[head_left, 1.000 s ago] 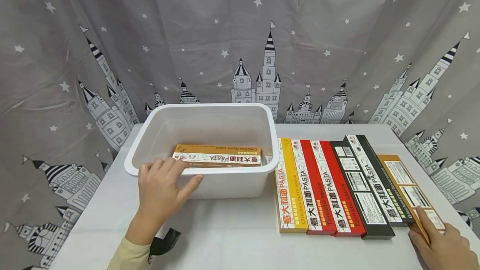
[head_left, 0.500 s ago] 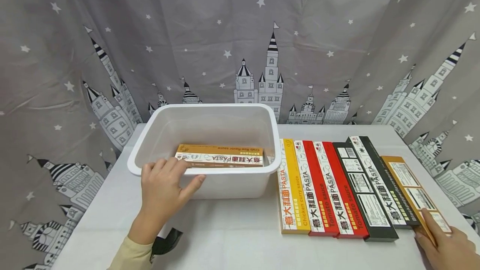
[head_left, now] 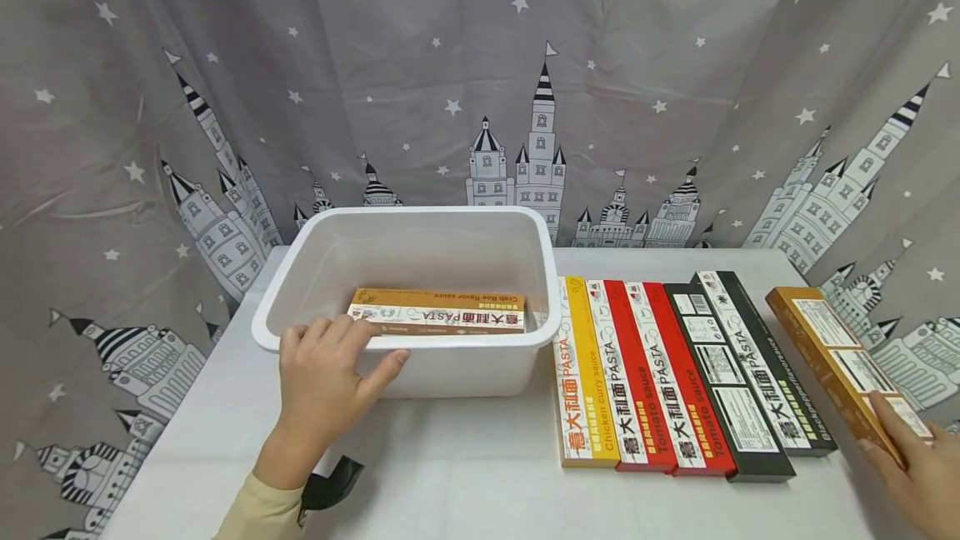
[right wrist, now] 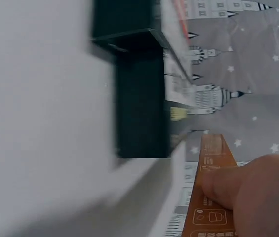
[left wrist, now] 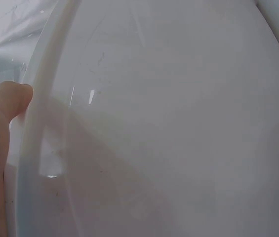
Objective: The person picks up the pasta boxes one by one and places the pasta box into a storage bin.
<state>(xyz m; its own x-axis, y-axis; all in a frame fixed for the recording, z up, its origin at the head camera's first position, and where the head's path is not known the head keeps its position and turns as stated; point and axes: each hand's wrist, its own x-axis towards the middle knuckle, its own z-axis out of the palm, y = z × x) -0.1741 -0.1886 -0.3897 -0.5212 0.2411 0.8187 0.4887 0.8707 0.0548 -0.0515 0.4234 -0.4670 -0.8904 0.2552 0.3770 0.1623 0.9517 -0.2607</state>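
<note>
In the head view my left hand (head_left: 326, 394) grips the front rim of a white plastic bin (head_left: 465, 373), fingers over the edge and thumb on the outside. The left wrist view shows the thumb (left wrist: 18, 96) at the bin's rim. Inside the bin lies a pasta box (head_left: 438, 301) marked crab roe flavor sauce, with brown packaging below it. My right hand (head_left: 918, 465) holds an orange-brown pasta box (head_left: 828, 357) by its near end, printed panels up, tilted at the table's right side. In the right wrist view the thumb presses this box (right wrist: 210, 219).
Right of the bin, pasta boxes lie side by side: a yellow one (head_left: 588, 373), two red ones (head_left: 626, 373) and two black ones (head_left: 735, 382). A grey castle-print curtain (head_left: 420, 65) hangs behind the white table (head_left: 465, 473). A black strap (head_left: 330, 486) is at my left wrist.
My right hand has lifted the orange-brown pasta box from beside the black boxes and moved it right, opening a gap. The left hand stays on the bin's rim.
</note>
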